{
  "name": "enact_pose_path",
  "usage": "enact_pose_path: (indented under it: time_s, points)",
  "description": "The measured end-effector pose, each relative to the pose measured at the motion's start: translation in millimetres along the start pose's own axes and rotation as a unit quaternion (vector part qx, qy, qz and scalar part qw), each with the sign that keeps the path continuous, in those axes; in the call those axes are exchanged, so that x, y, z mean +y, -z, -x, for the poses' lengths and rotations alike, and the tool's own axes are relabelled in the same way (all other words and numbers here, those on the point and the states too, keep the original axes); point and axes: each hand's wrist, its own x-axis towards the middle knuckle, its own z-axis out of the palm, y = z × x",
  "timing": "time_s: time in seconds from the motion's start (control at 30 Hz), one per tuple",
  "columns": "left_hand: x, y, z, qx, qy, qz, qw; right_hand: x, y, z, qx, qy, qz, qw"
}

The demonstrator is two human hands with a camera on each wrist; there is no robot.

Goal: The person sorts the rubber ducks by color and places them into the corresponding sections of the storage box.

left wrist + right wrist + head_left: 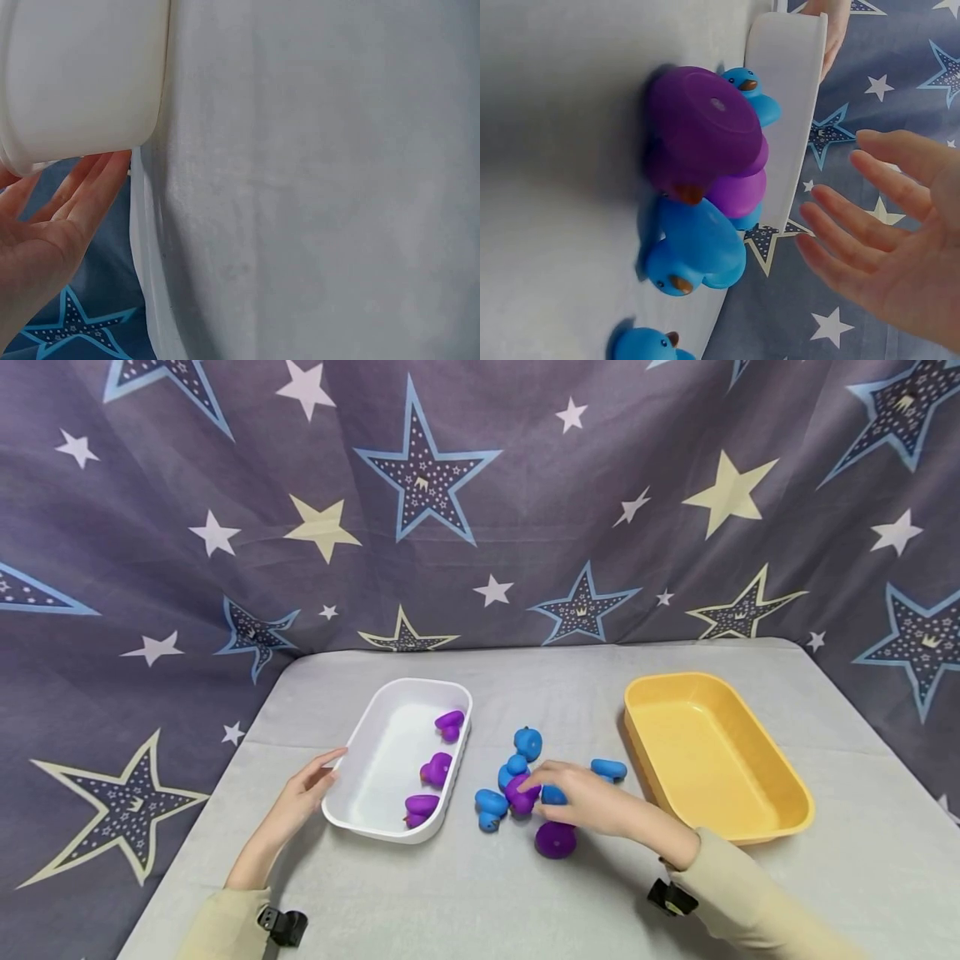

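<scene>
My right hand (581, 793) reaches over a cluster of rubber ducks, its fingertips overlapping a purple duck (522, 795) in the head view. From the right wrist, the hand (892, 232) shows loosely extended fingers with nothing between them. Nearer to me a second purple duck (556, 840) lies tipped over. Blue ducks (491, 808) surround the first one, one partly hidden under the hand. At the left, my left hand (296, 806) touches the side of a white basin (358, 828) with relaxed fingers. Inside that basin three purple ducks (436, 768) lie along the right wall.
A yellow basin (712, 760) stands at the right, beyond my right forearm, and nothing shows in it. One blue duck (608, 768) lies close to its left wall. A star-patterned cloth (510, 527) hangs behind the pale table (465, 902).
</scene>
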Motion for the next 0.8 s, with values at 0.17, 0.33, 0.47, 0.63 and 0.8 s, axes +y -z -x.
enact_pose_path:
  time_s: [0.17,0.33,0.47,0.63,0.8]
  points:
    - [1.1,0.5,0.9,-0.002,0.001,0.002,1.0,3.1,-0.4,4.5,-0.017,0.015,0.005,0.9997]
    - [1.2,0.4,0.8,-0.004,0.005,0.004,1.0,5.7,-2.2,9.8,-0.036,0.029,0.015,0.9988]
    - [-0.3,0.1,0.1,-0.001,0.008,0.004,1.0,6.9,-4.2,12.8,-0.047,0.032,0.02,0.9982]
    - [-1.6,0.3,0.2,-0.006,0.007,0.012,0.9999,9.1,-6.0,15.6,-0.054,0.037,0.023,0.9976]
    - [0.2,0.3,0.8,-0.005,0.004,0.012,0.9999,11.0,-8.8,17.8,-0.064,0.045,0.024,0.9966]
